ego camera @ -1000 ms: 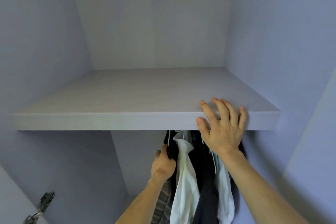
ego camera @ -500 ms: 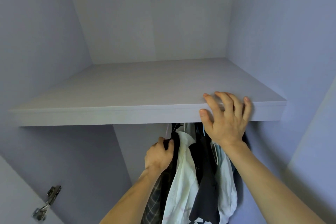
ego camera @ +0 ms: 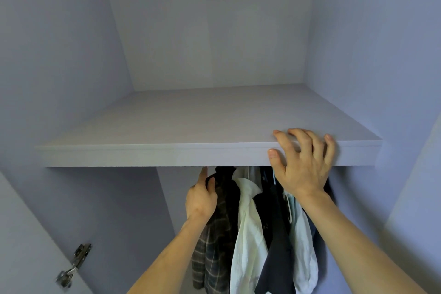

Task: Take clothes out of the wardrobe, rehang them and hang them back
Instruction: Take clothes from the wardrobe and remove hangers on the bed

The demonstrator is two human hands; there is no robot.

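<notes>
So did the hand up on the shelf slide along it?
No. The right hand stays on the front edge of the shelf, near its right end, fingers over the top as before.

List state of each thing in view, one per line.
left hand: grips the top of the plaid jacket
right hand: grips the shelf's front edge
plaid jacket: hanging, held at the collar
white shirt: hanging, untouched
dark garment: hanging, untouched
shelf: nothing on the visible part
wardrobe door: open
</notes>
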